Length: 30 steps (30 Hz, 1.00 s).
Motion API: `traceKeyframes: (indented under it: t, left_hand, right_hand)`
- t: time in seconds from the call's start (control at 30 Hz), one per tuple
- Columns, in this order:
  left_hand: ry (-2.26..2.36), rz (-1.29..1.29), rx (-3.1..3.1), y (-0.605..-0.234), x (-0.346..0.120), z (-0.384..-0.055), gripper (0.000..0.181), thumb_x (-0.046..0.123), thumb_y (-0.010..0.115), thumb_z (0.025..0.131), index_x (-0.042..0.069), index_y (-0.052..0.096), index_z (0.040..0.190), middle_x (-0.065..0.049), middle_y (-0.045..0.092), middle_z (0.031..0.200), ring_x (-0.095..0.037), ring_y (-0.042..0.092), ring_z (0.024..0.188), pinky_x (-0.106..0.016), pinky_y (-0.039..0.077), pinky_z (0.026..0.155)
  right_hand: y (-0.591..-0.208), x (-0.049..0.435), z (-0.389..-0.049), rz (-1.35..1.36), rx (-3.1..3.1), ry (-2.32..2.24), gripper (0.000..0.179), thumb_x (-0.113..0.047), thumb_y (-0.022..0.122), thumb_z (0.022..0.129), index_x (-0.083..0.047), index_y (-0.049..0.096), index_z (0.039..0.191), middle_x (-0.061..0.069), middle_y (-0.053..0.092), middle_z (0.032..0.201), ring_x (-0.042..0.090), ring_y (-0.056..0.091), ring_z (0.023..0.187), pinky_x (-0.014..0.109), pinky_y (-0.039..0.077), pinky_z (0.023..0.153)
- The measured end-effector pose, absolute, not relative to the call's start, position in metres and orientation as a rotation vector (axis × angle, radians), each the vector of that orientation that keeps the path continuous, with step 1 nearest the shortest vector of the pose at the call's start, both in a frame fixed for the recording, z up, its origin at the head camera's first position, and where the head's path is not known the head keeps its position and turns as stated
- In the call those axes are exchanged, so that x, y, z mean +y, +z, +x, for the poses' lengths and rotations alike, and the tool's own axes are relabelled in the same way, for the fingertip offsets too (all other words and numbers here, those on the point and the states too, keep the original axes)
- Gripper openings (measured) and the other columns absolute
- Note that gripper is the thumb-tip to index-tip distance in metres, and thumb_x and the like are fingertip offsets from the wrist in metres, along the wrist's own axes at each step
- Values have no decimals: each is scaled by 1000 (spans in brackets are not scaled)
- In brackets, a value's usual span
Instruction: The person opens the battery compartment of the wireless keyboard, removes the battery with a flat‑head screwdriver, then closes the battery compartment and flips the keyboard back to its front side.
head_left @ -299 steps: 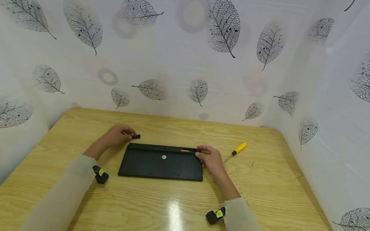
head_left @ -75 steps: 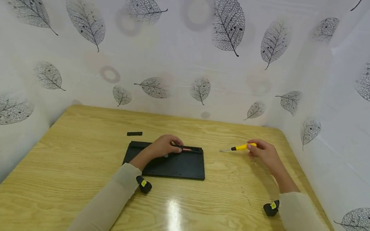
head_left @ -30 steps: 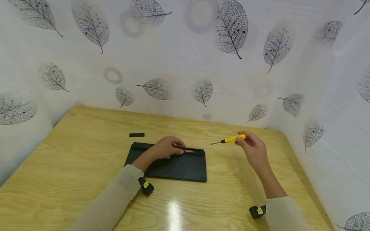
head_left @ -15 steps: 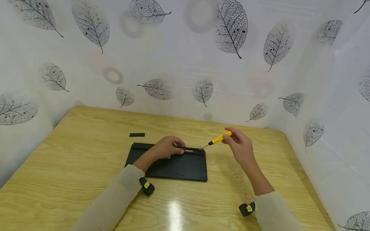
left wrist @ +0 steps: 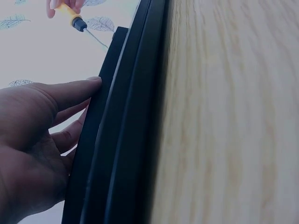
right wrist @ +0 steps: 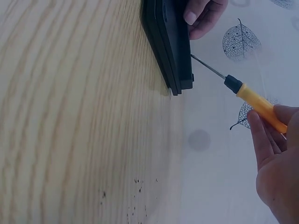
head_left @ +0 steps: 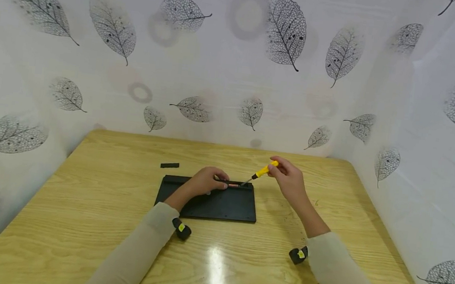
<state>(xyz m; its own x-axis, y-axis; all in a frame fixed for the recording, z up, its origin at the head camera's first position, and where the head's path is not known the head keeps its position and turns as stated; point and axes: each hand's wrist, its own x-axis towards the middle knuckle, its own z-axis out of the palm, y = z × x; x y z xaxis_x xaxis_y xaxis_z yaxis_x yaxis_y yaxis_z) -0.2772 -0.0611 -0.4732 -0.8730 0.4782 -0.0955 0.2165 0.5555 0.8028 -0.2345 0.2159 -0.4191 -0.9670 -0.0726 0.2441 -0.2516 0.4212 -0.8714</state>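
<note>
A black keyboard (head_left: 224, 207) lies underside up on the table, its raised back edge away from me. In that edge is an uncovered battery slot holding an orange-red battery (head_left: 233, 185). My left hand (head_left: 204, 182) grips the back edge just left of the slot, thumb (left wrist: 77, 93) on the near side and fingers behind. Pinched in my right hand (head_left: 291, 182) is a screwdriver with a yellow handle (head_left: 265, 170), slanting down leftward. Its metal tip is at the slot, right of the battery. In the right wrist view the screwdriver shaft (right wrist: 209, 66) meets the keyboard's edge.
A small black strip, like a battery cover (head_left: 169, 165), lies on the wooden table (head_left: 93, 192) behind the keyboard's left corner. Dark specks (right wrist: 139, 189) are scattered right of the keyboard. A leaf-patterned curtain (head_left: 217, 76) surrounds the table's back and sides.
Earlier the left hand set down the black strip and took the keyboard's edge. The right hand picked up the screwdriver, then moved left, bringing its tip down to the battery slot.
</note>
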Motion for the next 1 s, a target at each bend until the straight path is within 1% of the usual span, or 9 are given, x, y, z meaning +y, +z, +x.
traceKeyframes:
  t: [0.03, 0.07, 0.1, 0.27, 0.4, 0.53, 0.67, 0.8, 1.0]
  left_hand:
    - [1220, 571, 2491, -473, -61, -277, 23, 22, 71, 96, 16, 73, 118, -4, 67, 117, -18, 62, 93, -32, 53, 69]
    - [1215, 569, 2491, -473, -61, -277, 23, 22, 71, 96, 16, 73, 118, -4, 68, 118, -18, 62, 93, -32, 53, 69]
    - [1210, 564, 2490, -473, -61, -277, 23, 22, 70, 96, 16, 72, 119, -4, 67, 118, -18, 62, 92, -32, 53, 69]
    - [1204, 548, 2478, -473, -61, -278, 22, 22, 70, 96, 18, 72, 118, -4, 67, 118, -18, 62, 91, -32, 53, 68]
    - [1213, 539, 2469, -472, -61, -278, 23, 21, 70, 96, 17, 72, 119, -5, 67, 118, -19, 62, 89, -31, 53, 66]
    - [1210, 543, 2476, -472, -61, -278, 24, 21, 71, 96, 16, 72, 119, -5, 67, 119, -19, 61, 88, -31, 53, 63]
    - [1210, 546, 2476, -473, -60, -278, 24, 21, 71, 96, 15, 72, 119, -5, 68, 118, -19, 62, 86, -31, 53, 62]
    - [1216, 541, 2468, -474, -60, -279, 25, 21, 71, 96, 15, 72, 120, -5, 69, 118, -19, 62, 83, -31, 53, 61]
    - [1201, 555, 2488, -473, -61, -280, 23, 22, 71, 95, 16, 73, 118, -5, 68, 117, -18, 63, 87, -31, 54, 61]
  right_hand:
    - [-424, 217, -238, 283, -2500, 1574, 39, -16, 61, 102, 0, 59, 137, 24, 68, 110, 36, 71, 97, 17, 56, 78]
    - [-428, 218, -240, 284, -2490, 1576, 39, -18, 62, 102, -2, 60, 137, 24, 68, 110, 42, 69, 99, 17, 56, 77]
    - [-432, 219, -243, 284, -2483, 1571, 40, -19, 63, 101, -3, 60, 137, 23, 68, 110, 42, 69, 98, 16, 56, 77]
    - [-432, 214, -243, 314, -2468, 1501, 39, -26, 66, 100, -7, 64, 135, 18, 71, 103, 35, 71, 91, 18, 57, 74]
    - [-426, 208, -244, 376, -2479, 1407, 37, -25, 66, 99, -8, 66, 132, 14, 71, 101, 28, 71, 87, 31, 60, 75]
    - [-421, 199, -244, 465, -2510, 1276, 35, -23, 66, 100, -8, 66, 132, 10, 70, 105, 22, 70, 92, 40, 60, 80]
    - [-418, 189, -244, 546, -2533, 1155, 36, -23, 64, 101, -9, 65, 133, 9, 70, 109, 23, 70, 98, 38, 59, 86]
    - [-416, 179, -244, 618, -2531, 1071, 35, -21, 63, 101, -9, 65, 134, 11, 70, 111, 24, 70, 98, 38, 59, 86]
    - [-412, 171, -245, 622, -2580, 1016, 34, -22, 63, 102, -11, 65, 133, 12, 70, 115, 25, 70, 96, 40, 59, 84]
